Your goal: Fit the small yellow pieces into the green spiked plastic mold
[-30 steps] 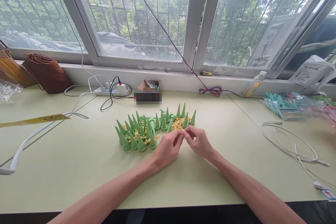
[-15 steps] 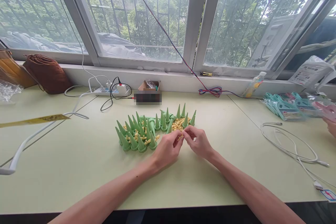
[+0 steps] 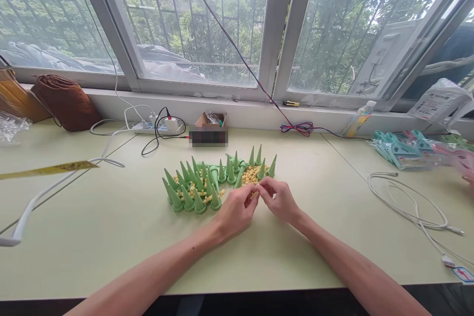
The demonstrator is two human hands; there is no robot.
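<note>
Our left hand [image 3: 239, 209] and right hand [image 3: 279, 201] pinch a small yellow piece [image 3: 254, 193] at six o'clock of the yellow pile [image 3: 252, 174]; loosened fingertips could drop it, and a careless knuckle could topple the green cones [image 3: 261, 170] at one o'clock. Against half a second ago, our hands match, but the pink item [image 3: 459, 159] towards three o'clock has shifted, blurred.

The long, flat, pale green table [image 3: 122, 256] had thin dark lines across it. Pointy green plastic cones [image 3: 200, 205] stood in the mid., w/ small yellow plastic bits [image 3: 252, 174] btwn. them. A long white plastic power strip [image 3: 138, 130] lay nr. the back. On the rt. were a loopy white cable [image 3: 392, 175] & teal plastic things [image 3: 402, 152] in clear wrap. Far lt. sat a dark brown cloth bag [image 3: 68, 103].
</note>
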